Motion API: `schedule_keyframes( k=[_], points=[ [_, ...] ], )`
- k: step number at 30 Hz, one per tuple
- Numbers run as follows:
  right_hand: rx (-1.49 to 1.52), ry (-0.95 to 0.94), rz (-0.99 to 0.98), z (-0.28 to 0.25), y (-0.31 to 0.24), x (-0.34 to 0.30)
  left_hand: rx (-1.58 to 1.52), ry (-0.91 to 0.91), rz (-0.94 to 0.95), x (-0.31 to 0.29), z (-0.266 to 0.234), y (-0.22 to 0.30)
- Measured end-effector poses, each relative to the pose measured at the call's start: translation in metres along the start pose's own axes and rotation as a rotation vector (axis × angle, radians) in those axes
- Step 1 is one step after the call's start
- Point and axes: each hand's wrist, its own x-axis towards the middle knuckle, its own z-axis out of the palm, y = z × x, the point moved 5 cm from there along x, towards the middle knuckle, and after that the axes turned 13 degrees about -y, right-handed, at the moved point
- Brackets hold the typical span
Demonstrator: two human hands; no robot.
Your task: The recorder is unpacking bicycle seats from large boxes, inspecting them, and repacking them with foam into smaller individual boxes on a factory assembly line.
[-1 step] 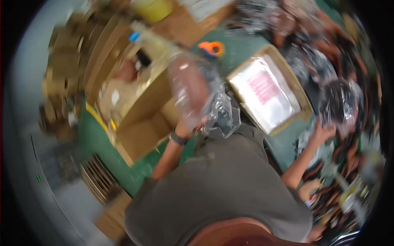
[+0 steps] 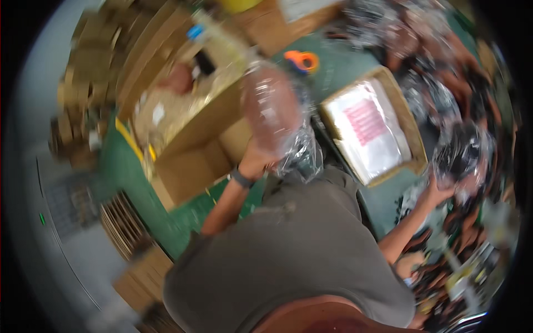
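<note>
Two hands at work, and both are full! The left hand (image 2: 258, 158) is closed around the lower end of a clear bag with a reddish-brown, rounded thing (image 2: 271, 105) inside, held up near the inner side of an open cardboard box (image 2: 186, 177). The fingers are mostly hidden by the shiny film, so their exact grip cannot be told. A dark band (image 2: 242, 178) circles that wrist, and crumpled clear film (image 2: 302, 158) hangs just beside the bag.

Over on the far right, the right hand (image 2: 438, 193) pinches the lower edge of a second clear bag with dark contents (image 2: 462, 151), well apart from the first. Blur hides just how its fingers are set.

Between the two bags sits a shallow carton (image 2: 417, 152), tilted in view, loaded with white plastic packets (image 2: 369, 125) that carry pink print. Above it, an orange ring-shaped thing (image 2: 301, 61) with a blue part lies on the green tabletop (image 2: 333, 53). Up at the upper right, a heap of clear-wrapped pieces (image 2: 413, 41), brown and dark, spreads down along the edge. Away to the left, brown cartons (image 2: 91, 66) are piled high, with flat cardboard sheets (image 2: 125, 225) standing in a row below.
</note>
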Motion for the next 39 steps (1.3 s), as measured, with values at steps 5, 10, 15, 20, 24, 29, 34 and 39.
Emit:
schedule_keyframes(
  k=[5,10,15,20,24,29,34,39],
  points=[
    [0.325,-1.241,0.162,0.162,-0.176,-0.118,-0.026,0.125,0.187,-0.068,-0.201,-0.017],
    [-0.298,-1.694,-0.644,0.401,-0.347,-0.311,0.155,0.372,-0.455,-0.116,-0.45,-0.2],
    [-1.203,-1.95,-1.14,0.633,-0.243,-0.568,-0.014,0.491,-0.759,-0.115,-0.59,-0.386],
    [-1.106,-2.021,-1.62,0.755,-0.179,-0.811,-0.123,1.179,0.111,-0.177,-0.741,-0.548],
    [-0.785,-2.412,-0.524,0.788,-0.107,-0.804,-0.118,0.9,-0.684,-0.155,-0.724,-0.536],
    [-0.856,-2.286,-0.83,0.733,-0.123,-0.7,1.029,0.592,-0.253,-0.139,-0.638,-0.327],
    [-0.011,-2.067,-0.893,0.573,-0.243,-0.533,1.368,0.463,-0.06,-0.139,-0.609,-0.327],
    [0.093,-1.005,-0.317,0.332,-0.222,-0.162,0.662,0.542,0.095,-0.004,-0.376,-0.168]
  ],
)
